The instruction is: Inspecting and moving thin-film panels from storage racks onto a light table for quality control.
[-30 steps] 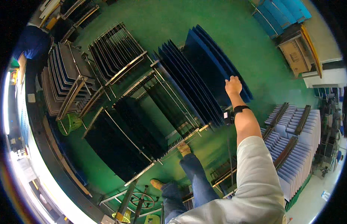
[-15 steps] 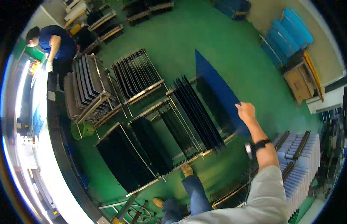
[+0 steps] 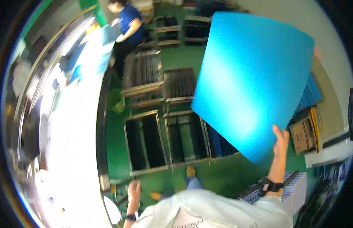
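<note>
Raised at front right, the blue sheet [image 3: 256,76] could sway into the racks [image 3: 150,170] or slip, since the right hand [image 3: 281,141] grips only its lower edge, with the left hand [image 3: 134,191] empty and loose.

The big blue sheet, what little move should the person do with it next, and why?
Maybe bring the left hand up to steady the blue sheet: it looks wide, the right hand grips it at its lower right edge, and the left hand is well away from it.
</note>
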Demonstrator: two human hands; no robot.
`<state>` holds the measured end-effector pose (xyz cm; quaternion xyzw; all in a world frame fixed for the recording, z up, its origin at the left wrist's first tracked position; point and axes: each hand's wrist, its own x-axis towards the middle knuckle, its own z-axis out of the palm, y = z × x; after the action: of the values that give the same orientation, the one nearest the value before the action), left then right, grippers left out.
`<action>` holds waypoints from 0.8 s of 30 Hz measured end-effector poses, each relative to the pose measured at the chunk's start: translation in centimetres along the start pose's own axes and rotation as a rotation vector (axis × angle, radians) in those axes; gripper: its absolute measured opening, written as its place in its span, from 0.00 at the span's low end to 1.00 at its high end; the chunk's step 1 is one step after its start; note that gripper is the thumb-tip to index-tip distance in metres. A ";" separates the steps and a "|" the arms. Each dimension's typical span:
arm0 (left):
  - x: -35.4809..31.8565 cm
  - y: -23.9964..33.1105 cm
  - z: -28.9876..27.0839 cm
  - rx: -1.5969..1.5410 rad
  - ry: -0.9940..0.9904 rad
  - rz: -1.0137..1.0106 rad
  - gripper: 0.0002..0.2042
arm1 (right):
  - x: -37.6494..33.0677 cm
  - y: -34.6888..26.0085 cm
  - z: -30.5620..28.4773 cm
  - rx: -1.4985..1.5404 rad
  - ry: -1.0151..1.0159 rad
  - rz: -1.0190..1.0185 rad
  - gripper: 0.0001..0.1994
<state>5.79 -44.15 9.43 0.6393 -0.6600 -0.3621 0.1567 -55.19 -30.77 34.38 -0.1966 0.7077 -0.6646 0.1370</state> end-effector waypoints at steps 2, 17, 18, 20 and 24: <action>0.8 2.1 -2.6 -0.127 0.016 -0.027 0.17 | -2.8 0.9 6.5 0.238 -0.313 0.136 0.26; -8.4 -8.4 -15.8 -0.936 1.108 -0.693 0.25 | -43.3 8.1 38.2 0.355 -1.282 0.943 0.09; -9.5 -9.2 -16.4 -0.808 1.298 -0.688 0.24 | -45.2 8.2 38.9 0.346 -1.332 0.993 0.08; -13.2 -13.1 -16.5 -0.625 1.357 -0.787 0.23 | -47.7 9.1 39.6 0.304 -1.428 1.112 0.09; -19.7 -19.9 -16.9 -0.321 1.407 -1.034 0.20 | -47.4 12.3 44.3 0.322 -1.447 1.343 0.15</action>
<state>34.27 -28.43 12.62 0.9023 0.0190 0.0009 0.4307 5.80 -47.77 15.49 -0.0924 0.3197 -0.2578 0.9071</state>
